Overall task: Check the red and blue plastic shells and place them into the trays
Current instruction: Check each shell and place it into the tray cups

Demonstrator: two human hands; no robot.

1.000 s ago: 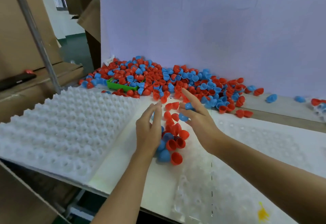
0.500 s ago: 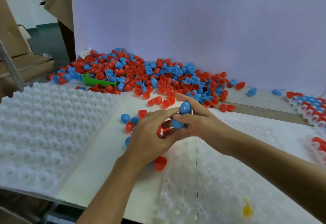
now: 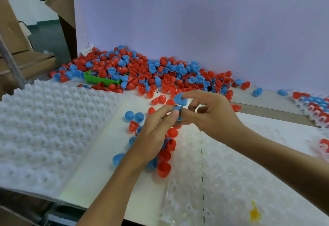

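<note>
A small blue dome-shaped plastic shell point(image 3: 180, 99) sits raised above the white surface point(image 3: 106, 163), pinched in the right hand point(image 3: 210, 117) with its rounded crown toward upper left; which way its rim faces is unclear. It likely handles light, stiff and slick, best held at the rim. The left hand point(image 3: 153, 136) pinches a second blue shell point(image 3: 177, 109) just below. The clear dimpled tray point(image 3: 231, 181) lies near.

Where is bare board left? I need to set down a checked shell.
Bare board lies between the white dimpled tray and the loose shells under the left hand. The far shell pile is crowded.
</note>
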